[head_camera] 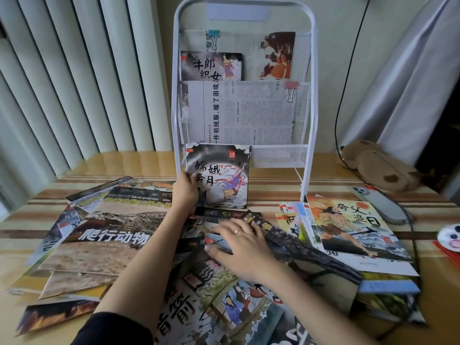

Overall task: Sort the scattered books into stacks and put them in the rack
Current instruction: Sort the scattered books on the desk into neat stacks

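Note:
A white wire rack (308, 115) stands at the back of the table, with a dark picture book (211, 67) and clipped printed sheets (246, 113) in its pockets. My left hand (185, 192) grips the left edge of a grey square picture book (224, 175), held upright in front of the rack's lowest pocket. My right hand (239, 247) lies flat with spread fingers on a small book (219, 241) in the middle of the scattered pile. A big reptile book (104, 235) lies left, and an orange-covered book (348, 222) lies right.
More books overlap all across the striped tabletop (273, 188), reaching the near edge. A phone (378, 202) with a cable, a brown plush toy (380, 165) and a small round white thing (450, 236) sit at the right. Vertical blinds hang behind on the left.

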A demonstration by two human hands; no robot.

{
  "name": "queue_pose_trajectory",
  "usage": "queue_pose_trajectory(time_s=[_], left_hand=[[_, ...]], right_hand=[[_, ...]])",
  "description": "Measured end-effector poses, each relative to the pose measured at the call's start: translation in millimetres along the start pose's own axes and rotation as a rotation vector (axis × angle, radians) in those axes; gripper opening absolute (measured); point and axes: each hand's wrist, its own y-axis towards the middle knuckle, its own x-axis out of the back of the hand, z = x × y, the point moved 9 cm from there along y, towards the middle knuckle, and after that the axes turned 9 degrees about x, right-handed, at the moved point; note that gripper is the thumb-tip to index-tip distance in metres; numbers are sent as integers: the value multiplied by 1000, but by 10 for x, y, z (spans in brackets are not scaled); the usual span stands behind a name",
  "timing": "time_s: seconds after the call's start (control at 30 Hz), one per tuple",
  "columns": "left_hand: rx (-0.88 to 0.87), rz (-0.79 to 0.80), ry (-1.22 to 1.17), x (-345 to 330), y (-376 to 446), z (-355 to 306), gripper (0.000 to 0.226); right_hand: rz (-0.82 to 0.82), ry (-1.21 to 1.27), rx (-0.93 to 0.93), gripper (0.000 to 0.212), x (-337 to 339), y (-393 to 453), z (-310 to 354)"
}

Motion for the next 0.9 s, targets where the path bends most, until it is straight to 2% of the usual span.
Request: queue_pose_trajectory(time_s=[0.13,0.23,0.3,0.37,0.47,0.57,0.63,0.77,0.83,0.9], left_hand=[[17,-141,70,278,-150,16,25],[-72,-183,116,495,-395,-23,33],[-133,-63,161,522,-599,-48,29],[-132,184,259,443,-829,-2,18],[-133,573,289,337,-1272,123,31],[-220,703,369,327,-1547,186,44],[-272,666,439,319,-1571,185,55],[-261,622,440,251,-1538,157,54],[-265,608,423,222,-1544,121,57],[-294,593,384,186,-1569,62,69]], right_hand=[[-41,-6,39,61,38,26,-2],[-102,19,77,59,110,51,-11],[-167,41,91,54,188,56,-20],[-242,34,70,48,285,47,-38],[-407,-90,-7,32,493,-26,-75],[-527,-11,-221,16,683,-255,-353],[-444,112,-349,19,690,-413,-619],[-15,255,-270,45,448,-559,-617],[-2,265,-261,48,407,-594,-536],[-106,322,-265,41,422,-582,-508]])
